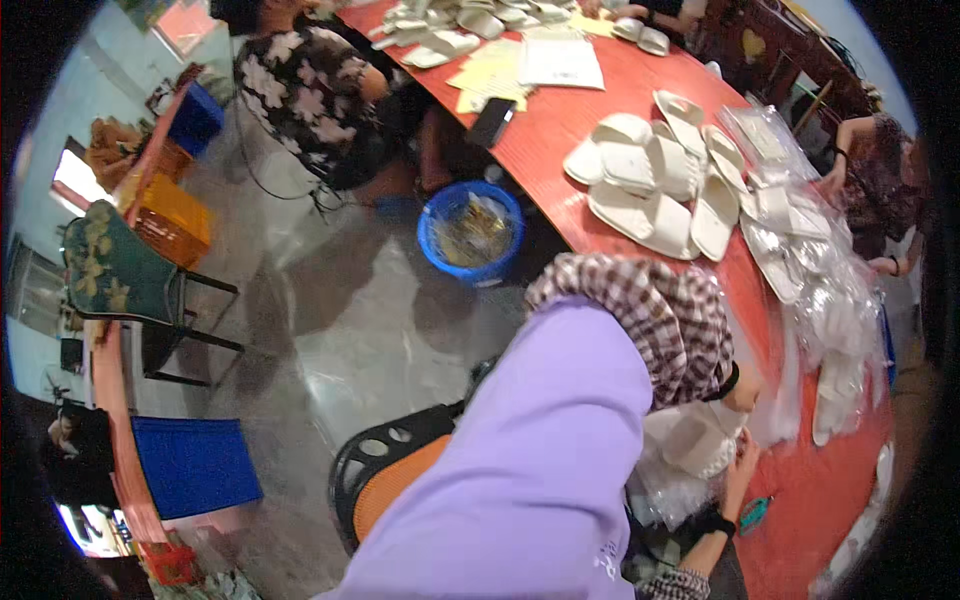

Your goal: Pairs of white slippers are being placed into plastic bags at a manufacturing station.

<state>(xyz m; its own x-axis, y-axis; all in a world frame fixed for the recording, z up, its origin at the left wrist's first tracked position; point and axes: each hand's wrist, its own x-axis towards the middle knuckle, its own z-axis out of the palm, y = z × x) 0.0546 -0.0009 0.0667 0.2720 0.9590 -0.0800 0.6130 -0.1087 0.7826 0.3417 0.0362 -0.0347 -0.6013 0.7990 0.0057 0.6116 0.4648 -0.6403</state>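
In the head view, cream slippers [700, 443] lie between the two hands at the near edge of the red tabletop [820, 500], with a clear plastic bag [668, 492] around or under them. The right hand [741, 466] has its fingers partly bent against the slippers' side, by the strap. The left hand [742, 394] is just beyond, below its black wristband [732, 380]; its fingers are mostly hidden, so I cannot tell how far they are open or what they hold. The slippers look light and springy, likely foam, hard to break yet easily scuffed; the thick sole edges seem the surest hold. The film looks limp and slippery, best pinched at its rim.
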